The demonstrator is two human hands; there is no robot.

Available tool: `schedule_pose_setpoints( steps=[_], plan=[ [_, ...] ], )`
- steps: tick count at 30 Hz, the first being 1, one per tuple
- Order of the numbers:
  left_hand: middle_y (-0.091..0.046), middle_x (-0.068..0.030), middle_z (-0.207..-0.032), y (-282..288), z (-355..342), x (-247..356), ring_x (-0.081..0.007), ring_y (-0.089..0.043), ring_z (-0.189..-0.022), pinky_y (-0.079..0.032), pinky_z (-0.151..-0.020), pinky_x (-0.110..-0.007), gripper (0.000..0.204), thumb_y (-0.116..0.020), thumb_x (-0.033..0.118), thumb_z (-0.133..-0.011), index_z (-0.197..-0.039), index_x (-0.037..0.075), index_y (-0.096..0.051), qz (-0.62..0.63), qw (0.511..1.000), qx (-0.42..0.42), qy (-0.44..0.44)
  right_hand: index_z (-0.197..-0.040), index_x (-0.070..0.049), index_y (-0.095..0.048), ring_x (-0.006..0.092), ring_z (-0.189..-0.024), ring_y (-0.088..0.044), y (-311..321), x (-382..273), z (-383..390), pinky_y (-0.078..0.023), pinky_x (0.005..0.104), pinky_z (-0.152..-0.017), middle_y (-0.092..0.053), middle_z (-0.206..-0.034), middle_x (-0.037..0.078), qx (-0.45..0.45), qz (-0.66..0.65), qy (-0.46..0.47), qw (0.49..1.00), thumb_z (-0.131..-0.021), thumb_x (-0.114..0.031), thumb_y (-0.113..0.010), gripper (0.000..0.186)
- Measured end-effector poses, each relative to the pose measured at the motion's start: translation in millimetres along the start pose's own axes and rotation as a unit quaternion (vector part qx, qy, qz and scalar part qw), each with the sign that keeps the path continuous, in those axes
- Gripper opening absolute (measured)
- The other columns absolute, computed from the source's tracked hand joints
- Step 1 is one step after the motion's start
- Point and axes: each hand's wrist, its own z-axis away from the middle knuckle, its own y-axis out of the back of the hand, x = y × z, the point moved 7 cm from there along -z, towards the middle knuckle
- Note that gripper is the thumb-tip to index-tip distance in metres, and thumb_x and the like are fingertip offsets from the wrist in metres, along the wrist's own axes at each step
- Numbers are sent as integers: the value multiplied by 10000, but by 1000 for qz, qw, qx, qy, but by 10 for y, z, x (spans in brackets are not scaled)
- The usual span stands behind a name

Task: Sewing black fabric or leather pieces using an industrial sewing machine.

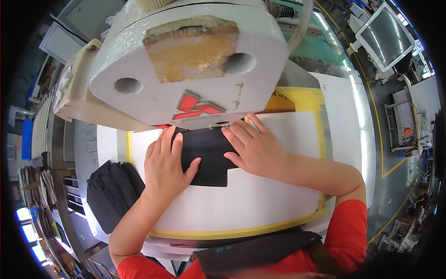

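A black piece of fabric (204,160) lies flat on the white work surface, with a square step cut into its lower right corner. My left hand (166,160) rests on its left edge, fingers stretched forward and thumb out to the side. On the opposite edge my right hand (254,146) presses down with fingers spread. The fabric's far edge runs under the head of a large pale grey sewing machine (139,104), which hides the needle area. Both sets of fingertips are close to the machine's lower edge.
A stack of black fabric pieces (114,193) sits left of my left forearm. Yellow tape (241,231) borders the white work surface (260,204). An amber-coloured plate (280,103) stands behind my right hand. A monitor (385,37) is at the far right.
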Motion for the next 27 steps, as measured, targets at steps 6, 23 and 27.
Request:
schedule_pose_setpoints(
  steps=[6,23,27],
  plan=[
    [-505,-195,-1276,4,-2,12,-369,-538,-1140,-428,-942,-427,576,-746,333,-745,-1155,-15,-537,5,1000,-7,10,-1239,21,-545,270,-1154,-519,83,48,78,-315,485,-1078,-549,-1192,151,-18,0,10,1000,-874,-359,-627,532],
    [-519,-176,-1280,-110,-204,557,-316,-510,-1157,-380,-1010,-421,647,-730,391,-764,-1249,1,-550,63,994,-3,-92,-1236,17,-559,267,-1282,-461,75,191,254,-304,503,-1086,-502,-1348,141,2,-58,-36,998,-812,-295,-683,542],
    [-512,-172,-1296,-129,-197,550,-307,-491,-1179,-364,-1031,-416,632,-698,396,-790,-1252,-6,-544,82,993,0,-87,-1246,8,-550,279,-1261,-476,112,165,233,-306,491,-1084,-503,-1344,145,6,-82,-21,996,-790,-252,-695,545]
  ],
)
